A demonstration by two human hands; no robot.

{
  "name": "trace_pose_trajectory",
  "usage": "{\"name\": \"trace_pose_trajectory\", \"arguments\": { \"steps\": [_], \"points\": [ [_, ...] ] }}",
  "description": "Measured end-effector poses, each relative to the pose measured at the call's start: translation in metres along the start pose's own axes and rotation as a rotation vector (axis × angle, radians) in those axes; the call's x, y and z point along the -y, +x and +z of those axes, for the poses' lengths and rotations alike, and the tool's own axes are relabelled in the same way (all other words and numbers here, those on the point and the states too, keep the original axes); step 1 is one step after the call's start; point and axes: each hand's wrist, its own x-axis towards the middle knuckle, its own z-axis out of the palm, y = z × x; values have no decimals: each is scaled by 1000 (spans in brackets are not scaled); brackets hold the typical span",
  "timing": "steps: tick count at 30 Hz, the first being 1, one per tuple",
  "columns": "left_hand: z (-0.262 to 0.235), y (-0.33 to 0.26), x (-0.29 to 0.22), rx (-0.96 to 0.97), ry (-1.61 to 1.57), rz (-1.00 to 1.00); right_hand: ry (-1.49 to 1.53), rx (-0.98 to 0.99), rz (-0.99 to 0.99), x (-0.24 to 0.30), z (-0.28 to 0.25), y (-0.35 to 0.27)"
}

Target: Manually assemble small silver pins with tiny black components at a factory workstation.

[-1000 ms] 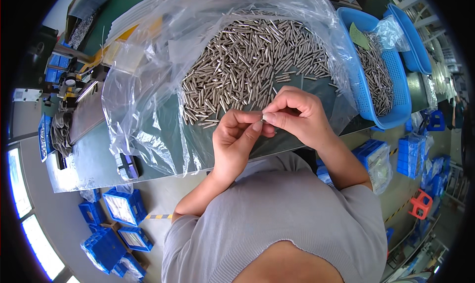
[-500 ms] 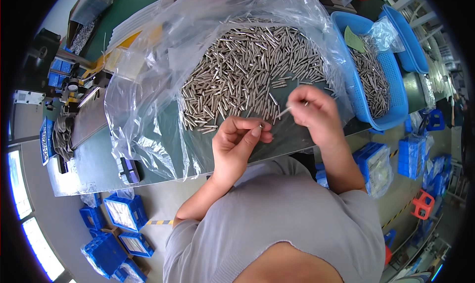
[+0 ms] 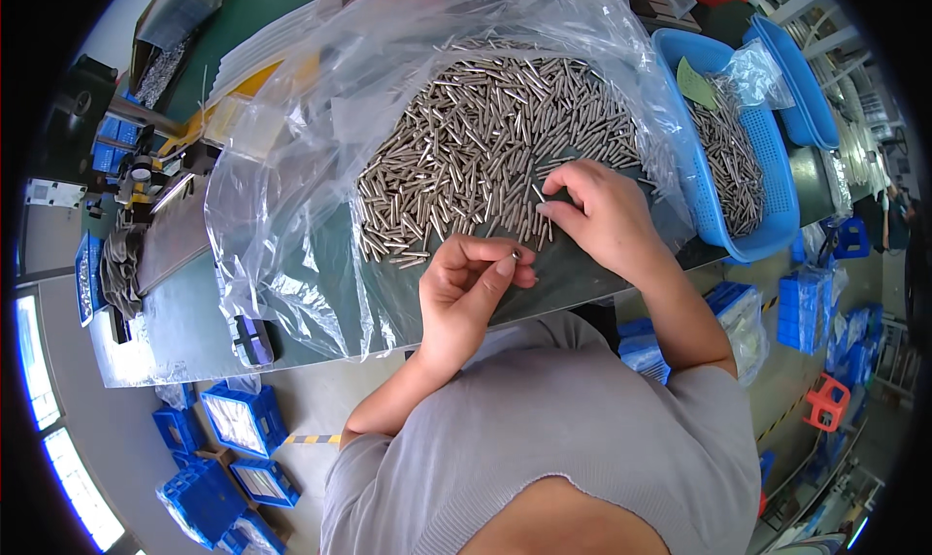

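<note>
Left hand (image 3: 466,288) holds as before at 6 o'clock of the pin pile (image 3: 485,137), fingers pinched on one small pin (image 3: 515,256). Right hand (image 3: 597,210), paired with it a second ago, has gone back to the pile's 4 o'clock edge, fingertips closing on loose pins; next pick likely starting.

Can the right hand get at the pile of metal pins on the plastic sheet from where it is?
Probably yes: the right hand already rests at the near edge of the metal pins, which lie uncovered on the open clear plastic sheet. Nothing sits between them.
</note>
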Motion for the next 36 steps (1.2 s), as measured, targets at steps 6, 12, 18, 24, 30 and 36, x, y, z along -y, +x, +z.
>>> {"name": "trace_pose_trajectory", "arguments": {
  "steps": [6, 12, 18, 24, 30, 36],
  "points": [
    [-2, 0, 1, 10, 0, 6, -37, -35, 25, -9, -6, -6],
    [-2, 0, 1, 37, -37, 11, -61, -46, 53, -3, -5, -7],
    [0, 0, 0, 12, -25, 6, -123, -137, -107, -11, 8, -6],
    [0, 1, 0, -11, 0, 1, 292, -130, -6, 4, -8, -12],
    [1, 2, 1, 10, -4, -1, 619, 65, 39, 20, -9, -16],
    [-1, 1, 2, 22, 11, -5, 670, 54, 9, 24, -3, -16]
  ]
}}
